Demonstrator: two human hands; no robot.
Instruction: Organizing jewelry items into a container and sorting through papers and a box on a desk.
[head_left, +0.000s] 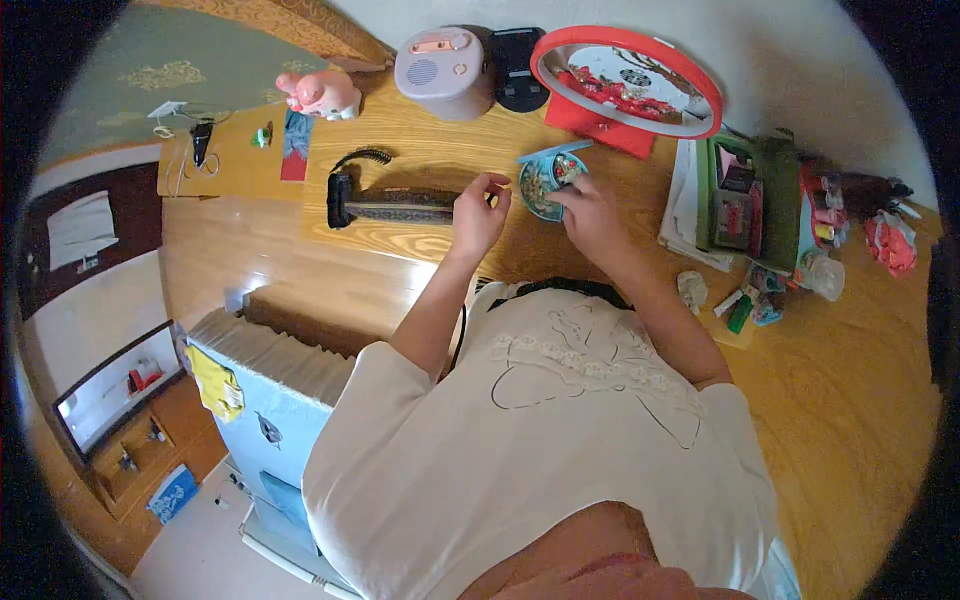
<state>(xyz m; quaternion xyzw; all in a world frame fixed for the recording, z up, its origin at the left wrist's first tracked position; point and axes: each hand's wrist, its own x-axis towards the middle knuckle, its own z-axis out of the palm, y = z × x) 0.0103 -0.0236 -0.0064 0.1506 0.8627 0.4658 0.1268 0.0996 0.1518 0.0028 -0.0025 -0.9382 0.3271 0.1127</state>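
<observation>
A round light-blue box point(541, 206) with its lid raised at the far side stands on the wooden desk point(500, 250). Small multicoloured pieces lie in its compartments, too small to name. Over the box's right side is my right hand point(596, 220), its fingertips pinched down at the contents. My left hand point(481, 216) hovers just left of the box, fingers curled and thumb close to the fingertips. Whatever either pinch holds cannot be made out. Left of that hand lies a long dark patterned bar point(400, 205) with a black block at its end.
Behind the box stand a red-rimmed round mirror point(545, 62), a lilac speaker-like device point(440, 75) and a pink figurine point(318, 94). Right of my arm are papers point(686, 215), a green organizer box point(790, 200) and small items. A black coiled cord point(362, 156) lies at the left.
</observation>
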